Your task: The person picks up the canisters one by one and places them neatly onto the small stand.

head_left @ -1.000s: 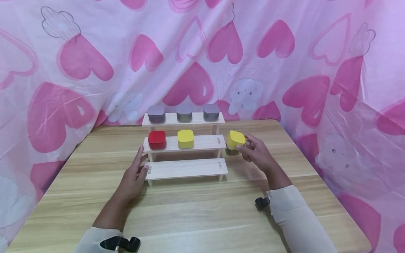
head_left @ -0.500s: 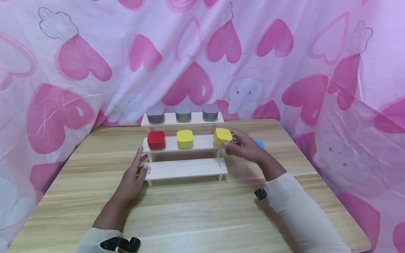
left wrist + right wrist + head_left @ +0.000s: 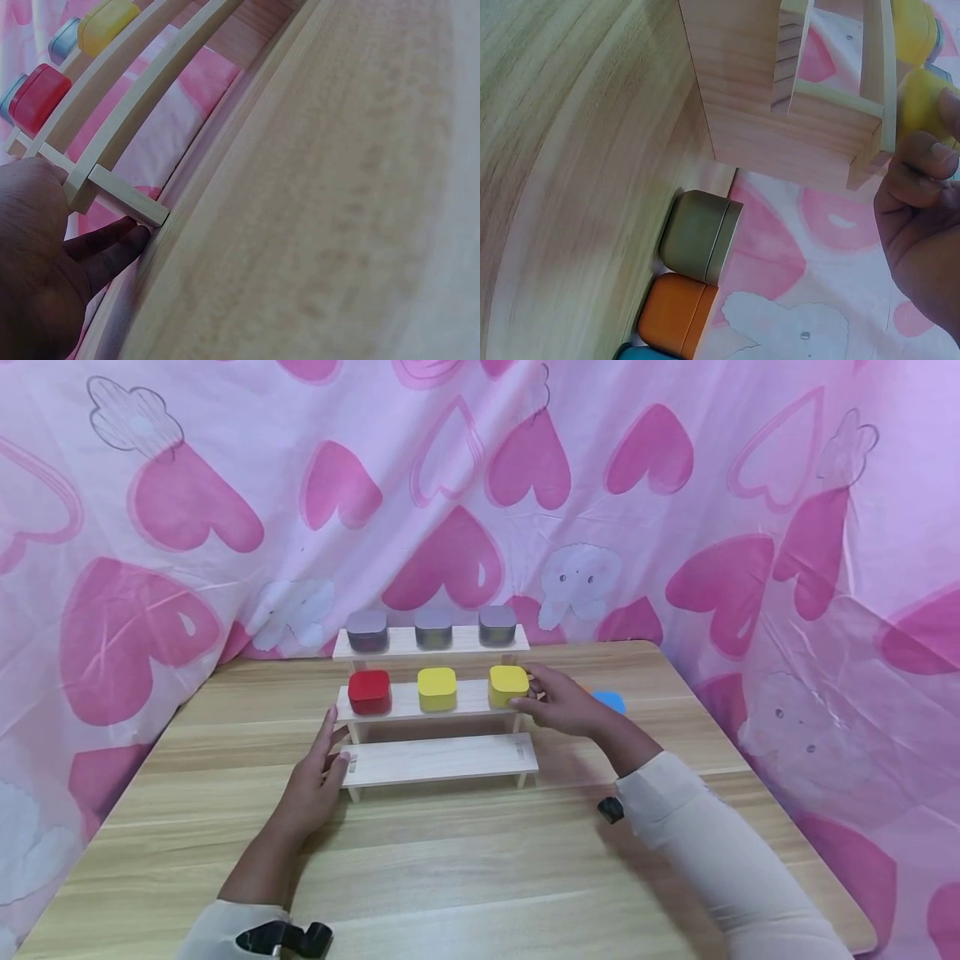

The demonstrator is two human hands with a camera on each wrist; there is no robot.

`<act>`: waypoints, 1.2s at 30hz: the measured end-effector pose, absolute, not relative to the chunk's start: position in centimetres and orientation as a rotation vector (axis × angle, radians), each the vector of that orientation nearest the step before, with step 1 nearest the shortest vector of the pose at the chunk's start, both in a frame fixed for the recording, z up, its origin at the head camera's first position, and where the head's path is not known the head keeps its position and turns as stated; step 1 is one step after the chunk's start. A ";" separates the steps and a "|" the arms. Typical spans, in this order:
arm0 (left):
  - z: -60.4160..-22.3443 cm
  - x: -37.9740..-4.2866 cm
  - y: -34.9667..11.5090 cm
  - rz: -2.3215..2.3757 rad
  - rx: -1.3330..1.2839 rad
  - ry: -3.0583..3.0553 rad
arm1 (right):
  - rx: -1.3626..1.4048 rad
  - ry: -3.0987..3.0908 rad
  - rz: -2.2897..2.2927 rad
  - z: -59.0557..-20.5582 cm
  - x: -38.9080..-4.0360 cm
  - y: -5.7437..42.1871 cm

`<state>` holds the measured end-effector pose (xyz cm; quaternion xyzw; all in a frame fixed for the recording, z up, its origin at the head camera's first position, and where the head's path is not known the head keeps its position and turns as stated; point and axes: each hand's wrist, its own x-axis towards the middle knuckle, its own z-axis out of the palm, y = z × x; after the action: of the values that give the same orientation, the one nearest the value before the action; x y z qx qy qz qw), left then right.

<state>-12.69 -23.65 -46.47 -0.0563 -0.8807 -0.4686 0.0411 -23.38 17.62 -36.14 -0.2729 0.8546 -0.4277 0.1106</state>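
Observation:
A small rounded-square yellow tin (image 3: 508, 687) stands at the right end of the middle step of a three-step wooden rack (image 3: 438, 760). My right hand (image 3: 561, 700) pinches its right side between thumb and fingers. In the right wrist view the curled fingers (image 3: 922, 169) are against the tin. A second yellow tin (image 3: 437, 689) and a red tin (image 3: 370, 692) stand left of it on that step. My left hand (image 3: 313, 781) rests against the rack's left end, its fingers extended. In the left wrist view its fingertips (image 3: 124, 244) touch a leg of the rack.
Grey tins (image 3: 433, 631) line the top step. Right of the rack, partly behind my right hand, a blue tin (image 3: 609, 702) lies on the wooden table (image 3: 450, 877). The right wrist view shows an olive tin (image 3: 697, 236) and an orange tin (image 3: 675, 315) there. A pink heart-patterned cloth (image 3: 450, 460) hangs behind.
My right hand has carried the yellow tin leftward from beside the rack onto the middle step's right end. The blue tin has come into sight behind it. My left hand has stayed put.

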 end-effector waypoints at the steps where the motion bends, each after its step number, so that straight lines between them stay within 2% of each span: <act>1: -46.4 -12.7 -23.6 -1.436 -0.169 -2.697 | -0.790 2.523 -1.244 -36.1 -23.4 17.5; 7: -46.1 -12.7 -23.5 -1.443 -0.162 -2.706 | -0.702 2.553 -1.209 -36.0 -23.5 17.0; 36: -46.4 -12.6 -23.6 -1.426 -0.213 -2.661 | -0.675 2.552 -1.171 -36.2 -23.8 17.0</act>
<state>-12.59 -23.57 -46.39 -0.0704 -0.8777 -0.4704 0.0575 -23.84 17.04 -36.22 -0.2319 0.8766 -0.4022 0.1268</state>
